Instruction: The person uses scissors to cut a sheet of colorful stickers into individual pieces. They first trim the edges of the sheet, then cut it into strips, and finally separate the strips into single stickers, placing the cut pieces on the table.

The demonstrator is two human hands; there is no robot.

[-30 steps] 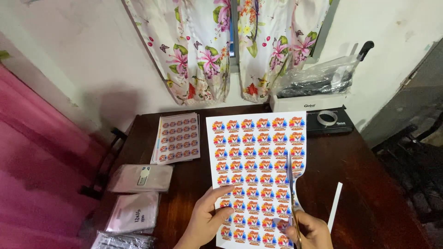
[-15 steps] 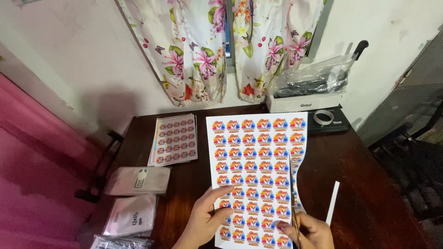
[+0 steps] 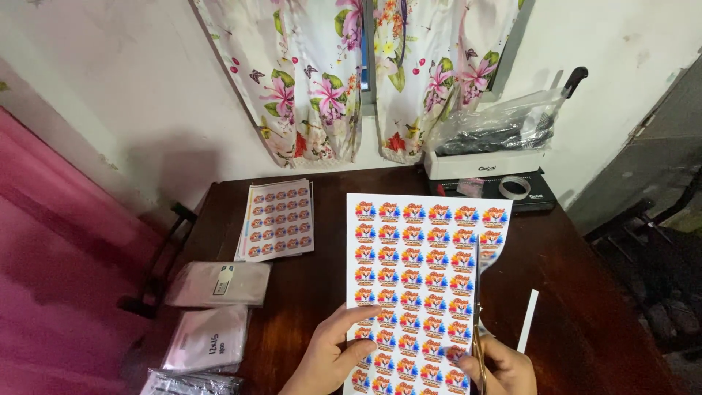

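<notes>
Sticker sheet (image 3: 420, 281) lies at the middle of the dark wooden surface (image 3: 585, 292), near the front edge, rows of round orange-and-blue stickers face up. Left hand (image 3: 333, 358) rests on the sheet's lower left part, fingers (image 3: 362, 314) spread flat, thumb on the print, pinning it down. Right hand (image 3: 504, 369) at the front edge grips scissors (image 3: 477, 307); fingers curled through the handles, pinching them. Blades point away from the person, running up between the last two sticker columns on the right. The strip right of the blades curls slightly off the sheet.

A narrow white paper strip (image 3: 528, 330) lies just right of the sheet, apart from it. Stack of smaller sticker sheets (image 3: 278, 219) sits toward the back left corner. Plastic pouches (image 3: 216, 307) line the left edge. Binding machine (image 3: 497, 172) with a plastic bag on top stands at the back right corner; tape roll (image 3: 515, 187) on its base. Floral curtain (image 3: 365, 73) hangs behind.
</notes>
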